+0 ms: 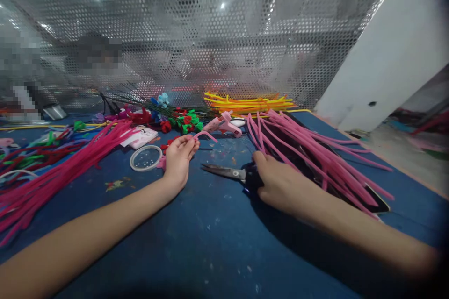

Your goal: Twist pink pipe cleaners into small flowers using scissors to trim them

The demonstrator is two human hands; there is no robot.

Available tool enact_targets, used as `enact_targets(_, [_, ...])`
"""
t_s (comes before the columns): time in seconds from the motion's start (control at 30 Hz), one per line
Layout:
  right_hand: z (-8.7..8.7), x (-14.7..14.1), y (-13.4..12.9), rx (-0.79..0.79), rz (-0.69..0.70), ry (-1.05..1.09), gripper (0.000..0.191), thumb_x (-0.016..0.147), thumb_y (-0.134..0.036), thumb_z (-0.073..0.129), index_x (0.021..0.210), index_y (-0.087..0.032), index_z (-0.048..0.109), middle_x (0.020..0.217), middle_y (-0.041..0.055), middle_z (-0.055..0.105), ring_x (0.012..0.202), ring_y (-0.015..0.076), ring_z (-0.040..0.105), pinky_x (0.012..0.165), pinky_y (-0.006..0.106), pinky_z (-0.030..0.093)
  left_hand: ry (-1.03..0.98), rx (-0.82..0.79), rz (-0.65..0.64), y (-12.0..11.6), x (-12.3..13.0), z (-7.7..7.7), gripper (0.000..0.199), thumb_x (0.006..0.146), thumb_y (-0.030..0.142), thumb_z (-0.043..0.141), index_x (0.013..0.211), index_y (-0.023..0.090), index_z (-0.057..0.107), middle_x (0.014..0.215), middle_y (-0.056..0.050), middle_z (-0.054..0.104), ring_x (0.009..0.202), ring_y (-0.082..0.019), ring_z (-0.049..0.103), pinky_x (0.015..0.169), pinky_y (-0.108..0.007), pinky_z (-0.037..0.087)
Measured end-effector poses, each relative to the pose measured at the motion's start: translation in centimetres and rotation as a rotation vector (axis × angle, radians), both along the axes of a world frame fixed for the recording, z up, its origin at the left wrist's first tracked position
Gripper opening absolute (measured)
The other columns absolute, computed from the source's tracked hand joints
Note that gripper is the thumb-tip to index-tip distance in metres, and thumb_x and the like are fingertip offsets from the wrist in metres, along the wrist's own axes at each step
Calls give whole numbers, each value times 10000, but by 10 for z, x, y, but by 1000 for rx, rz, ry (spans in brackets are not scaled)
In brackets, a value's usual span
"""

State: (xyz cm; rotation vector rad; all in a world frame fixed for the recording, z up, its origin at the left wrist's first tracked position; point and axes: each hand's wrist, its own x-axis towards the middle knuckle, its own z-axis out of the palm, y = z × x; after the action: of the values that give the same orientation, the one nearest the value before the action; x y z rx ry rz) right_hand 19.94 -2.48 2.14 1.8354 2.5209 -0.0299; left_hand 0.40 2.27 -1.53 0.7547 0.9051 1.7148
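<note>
My left hand point(178, 161) is closed in a pinch on a short pink pipe cleaner point(206, 134), which bends over and points right. In my right hand point(273, 175) is a pair of scissors point(226, 172) with dark handles. Its blades point left, toward my left hand, and look nearly closed; they do not touch the pipe cleaner. A pink glue gun point(224, 124) lies just beyond the two hands. Beside my left wrist is a round, white-rimmed dish or ring point(146, 158) with small light specks inside. Light pink pipe cleaners point(308, 149) lie in a bundle beyond my right hand.
The blue table point(210, 243) also holds a deep pink bundle of pipe cleaners point(80, 163) at left, yellow ones point(249, 103) at the back, and red and green pipe-cleaner flowers point(185, 120). A perforated metal panel point(196, 46) stands behind, with a white panel point(372, 56) at right.
</note>
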Motion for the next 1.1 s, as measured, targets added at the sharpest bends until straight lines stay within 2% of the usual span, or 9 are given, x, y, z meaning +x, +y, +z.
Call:
enact_targets(0.07, [-2, 12, 13, 27, -32, 60, 320, 630, -99, 509, 947, -99, 468, 866, 133, 606, 755, 222, 609, 582, 271, 412, 44, 22, 45, 1, -1, -1, 78, 713, 84, 590, 766, 122, 545, 687, 6, 613, 652, -61, 602, 646, -169, 468])
enact_targets(0.17, [1, 25, 27, 14, -61, 119, 250, 683, -302, 564, 847, -124, 503, 822, 119, 615, 716, 223, 598, 563, 281, 410, 52, 23, 77, 1, 0, -2, 60, 729, 82, 561, 763, 125, 536, 687, 14, 593, 645, -54, 586, 633, -164, 455])
enact_targets(0.27, [8, 29, 32, -143, -48, 201, 339, 697, -484, 545, 761, -152, 538, 739, 88, 624, 666, 222, 590, 535, 287, 403, 33, 6, 61, 1, 1, -2, 51, 739, 81, 542, 770, 121, 536, 679, 12, 588, 645, -60, 590, 666, -184, 465])
enact_targets(0.33, [11, 26, 30, -276, -22, 292, 407, 710, -565, 507, 758, -163, 552, 717, 69, 629, 641, 208, 587, 533, 284, 410, 27, 4, 35, -1, 2, -1, 63, 733, 87, 551, 782, 120, 532, 674, 9, 593, 642, -65, 594, 675, -192, 471])
enact_targets(0.4, [13, 22, 27, -341, 3, 366, 457, 729, -612, 462, 768, -166, 556, 730, 64, 635, 649, 201, 589, 555, 285, 425, 30, 9, 1, -5, 4, 1, 99, 717, 102, 578, 787, 129, 515, 667, 9, 602, 629, -68, 595, 665, -196, 476])
enact_targets(0.67, [3, 18, 21, -303, 99, 425, 519, 706, -641, 491, 848, -148, 562, 830, 87, 637, 715, 215, 583, 612, 316, 441, 37, 63, -151, -22, 15, 6, 309, 637, 152, 674, 756, 187, 392, 614, 64, 594, 591, -69, 605, 638, -198, 498])
enact_targets(0.83, [11, 13, 15, -373, 123, 433, 544, 730, -649, 445, 888, -138, 548, 843, 101, 633, 706, 218, 577, 602, 331, 438, 71, 114, -271, -25, 16, 9, 343, 626, 110, 657, 730, 196, 341, 596, 73, 597, 593, -81, 611, 608, -202, 498])
enact_targets(1.1, [15, 14, 15, -352, 165, 465, 523, 732, -665, 415, 761, -152, 514, 740, 70, 607, 620, 175, 534, 557, 304, 426, -29, 59, -271, -25, 17, 9, 355, 636, 118, 660, 726, 199, 326, 669, 49, 626, 662, -82, 619, 648, -197, 487])
